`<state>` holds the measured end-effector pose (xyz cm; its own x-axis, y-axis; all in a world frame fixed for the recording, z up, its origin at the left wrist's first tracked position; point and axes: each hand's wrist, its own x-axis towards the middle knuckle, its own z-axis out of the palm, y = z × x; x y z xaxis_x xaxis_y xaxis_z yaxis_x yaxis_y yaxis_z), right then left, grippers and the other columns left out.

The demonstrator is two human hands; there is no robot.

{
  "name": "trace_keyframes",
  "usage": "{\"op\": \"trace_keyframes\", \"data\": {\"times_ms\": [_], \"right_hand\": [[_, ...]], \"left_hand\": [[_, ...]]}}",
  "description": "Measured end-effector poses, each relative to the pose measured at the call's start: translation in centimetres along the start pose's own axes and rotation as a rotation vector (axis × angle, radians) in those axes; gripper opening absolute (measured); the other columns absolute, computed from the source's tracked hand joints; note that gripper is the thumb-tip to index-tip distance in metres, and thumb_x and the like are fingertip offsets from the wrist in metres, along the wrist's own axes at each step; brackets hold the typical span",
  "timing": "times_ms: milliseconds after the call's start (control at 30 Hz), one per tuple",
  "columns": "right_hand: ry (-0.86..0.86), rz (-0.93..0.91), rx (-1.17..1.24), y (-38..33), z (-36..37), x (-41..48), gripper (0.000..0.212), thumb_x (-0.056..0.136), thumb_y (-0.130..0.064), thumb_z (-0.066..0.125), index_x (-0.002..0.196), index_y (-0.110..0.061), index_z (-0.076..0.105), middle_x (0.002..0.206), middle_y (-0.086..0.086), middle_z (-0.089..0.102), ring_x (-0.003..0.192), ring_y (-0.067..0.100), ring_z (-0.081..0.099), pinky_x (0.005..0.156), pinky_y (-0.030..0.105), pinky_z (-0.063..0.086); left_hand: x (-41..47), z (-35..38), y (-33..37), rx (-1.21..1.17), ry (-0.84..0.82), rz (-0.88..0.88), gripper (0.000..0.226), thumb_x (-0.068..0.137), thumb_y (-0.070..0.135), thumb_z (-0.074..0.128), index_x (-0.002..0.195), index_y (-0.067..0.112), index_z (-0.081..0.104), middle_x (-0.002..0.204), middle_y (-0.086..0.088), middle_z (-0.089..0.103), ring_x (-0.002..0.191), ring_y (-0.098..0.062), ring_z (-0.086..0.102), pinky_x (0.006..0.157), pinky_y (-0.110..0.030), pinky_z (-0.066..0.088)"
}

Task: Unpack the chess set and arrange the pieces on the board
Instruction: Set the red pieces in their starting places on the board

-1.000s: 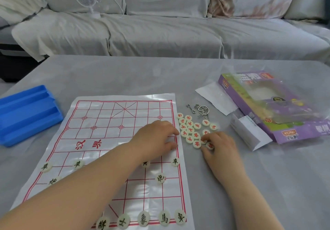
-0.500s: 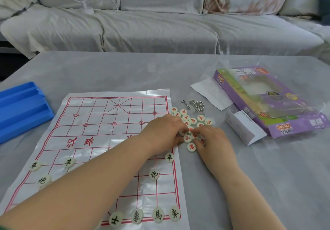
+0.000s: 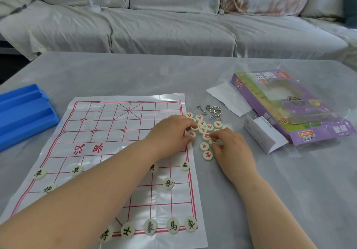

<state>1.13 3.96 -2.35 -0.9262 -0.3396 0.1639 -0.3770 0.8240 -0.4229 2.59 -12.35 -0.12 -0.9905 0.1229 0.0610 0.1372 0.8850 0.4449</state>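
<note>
Board: xiangqi sheet (image 3: 108, 125) lies flat on the grey table (image 3: 135, 71); black-lettered pieces (image 3: 172, 225) stand on its 6 o'clock half; the 12 o'clock half is not yet set.
Stock: red-lettered pieces (image 3: 209, 127) cluster just off the sheet's 3 o'clock edge; wire puzzles (image 3: 212, 111) lie at the cluster's 12 o'clock.
Left hand (image 3: 173, 131): fingers curled narrow; tips pinch one of the red-lettered pieces at the cluster's 9 o'clock side.
Right hand (image 3: 229, 148): fingers curled onto the cluster's 6 o'clock side; grip or mere touch, cannot tell.
Risk: left forearm (image 3: 96, 190) crosses the set rows; a drag could scatter them or ruck the thin sheet; crowded fingers could flip pieces face down.
Change: a second ago the left hand lay on the sheet, clear of the cluster; now it is among the pieces; black rows unmoved.
</note>
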Motion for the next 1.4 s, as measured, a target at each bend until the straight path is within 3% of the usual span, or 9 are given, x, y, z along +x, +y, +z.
{"op": "trace_keyframes", "data": {"times_ms": [100,267,400,567,700,833,967,1167,1400], "right_hand": [[-0.012,-0.023,-0.004,-0.8,-0.4,1.0,0.026,0.09,-0.016,0.047,0.114,-0.019,0.056,0.117,-0.001,0.055,0.111,0.019,0.042,0.075,0.023,0.026],[-0.055,-0.191,0.017,-4.7,1.1,3.1,0.028,0.092,-0.017,0.043,0.117,-0.02,0.055,0.122,-0.003,0.054,0.114,0.018,0.041,0.081,0.024,0.03],[-0.106,-0.209,0.008,-5.6,2.4,3.3,0.031,0.092,-0.024,0.044,0.122,-0.021,0.051,0.126,-0.003,0.051,0.116,0.016,0.04,0.087,0.027,0.035],[-0.144,-0.066,0.054,-3.9,-0.3,3.9,0.031,0.086,-0.027,0.055,0.116,-0.021,0.053,0.121,-0.001,0.05,0.112,0.016,0.044,0.079,0.021,0.03],[-0.383,0.054,0.0,-2.3,-3.1,3.2,0.034,0.079,-0.027,0.063,0.111,-0.021,0.052,0.115,-0.001,0.046,0.093,0.014,0.045,0.076,0.025,0.035],[-0.551,0.065,-0.081,-2.1,-3.6,1.7,0.046,0.077,-0.032,0.064,0.116,-0.024,0.042,0.114,-0.002,0.038,0.096,0.018,0.049,0.076,0.027,0.037],[-0.464,0.012,-0.116,-2.4,-2.4,1.1,0.045,0.079,-0.029,0.059,0.118,-0.022,0.038,0.121,-0.001,0.037,0.092,0.018,0.047,0.073,0.026,0.036],[-0.373,-0.058,-0.149,-3.3,-1.3,1.5,0.026,0.085,-0.02,0.049,0.111,-0.018,0.047,0.117,0.003,0.044,0.099,0.023,0.05,0.071,0.025,0.034],[-0.333,-0.055,-0.136,-3.4,-0.8,2.1,0.022,0.085,-0.019,0.049,0.106,-0.018,0.05,0.11,0.002,0.049,0.094,0.02,0.05,0.072,0.026,0.038]], "left_hand": [[-0.9,-1.7,-1.8,0.0,0.063,-0.068,0.03,0.086,0.02,0.055,0.117,0.021,0.055,0.106,0.006,0.055,0.104,-0.014,0.047,0.083,-0.023,0.034],[-2.5,-3.1,-4.9,0.046,0.053,-0.207,0.03,0.086,0.018,0.055,0.116,0.02,0.056,0.113,0.002,0.056,0.103,-0.015,0.047,0.081,-0.022,0.033],[-2.7,-3.0,-5.5,0.038,0.019,-0.244,0.031,0.085,0.023,0.057,0.116,0.021,0.056,0.115,0.001,0.056,0.1,-0.012,0.045,0.081,-0.022,0.033],[-1.9,-2.2,-3.8,0.03,0.004,-0.145,0.033,0.086,0.026,0.055,0.119,0.025,0.053,0.125,0.006,0.051,0.115,-0.013,0.042,0.09,-0.025,0.032],[-0.6,-0.8,-2.0,0.067,-0.075,-0.026,0.037,0.086,0.028,0.054,0.123,0.028,0.05,0.129,0.009,0.047,0.117,-0.011,0.04,0.091,-0.026,0.035],[0.2,0.0,-1.5,0.134,-0.119,0.008,0.042,0.085,0.031,0.055,0.126,0.028,0.047,0.132,0.008,0.045,0.119,-0.013,0.037,0.09,-0.028,0.034],[0.4,0.3,-1.4,0.136,-0.086,0.016,0.039,0.085,0.03,0.056,0.124,0.027,0.051,0.129,0.007,0.049,0.117,-0.015,0.038,0.092,-0.029,0.035],[0.5,0.5,-1.2,0.153,-0.059,0.078,0.03,0.088,0.022,0.05,0.117,0.024,0.057,0.122,0.004,0.054,0.111,-0.015,0.043,0.08,-0.022,0.031],[0.0,-0.1,-2.1,0.142,-0.052,0.019,0.029,0.089,0.022,0.05,0.118,0.023,0.056,0.119,0.004,0.055,0.111,-0.014,0.045,0.088,-0.029,0.041]]}}
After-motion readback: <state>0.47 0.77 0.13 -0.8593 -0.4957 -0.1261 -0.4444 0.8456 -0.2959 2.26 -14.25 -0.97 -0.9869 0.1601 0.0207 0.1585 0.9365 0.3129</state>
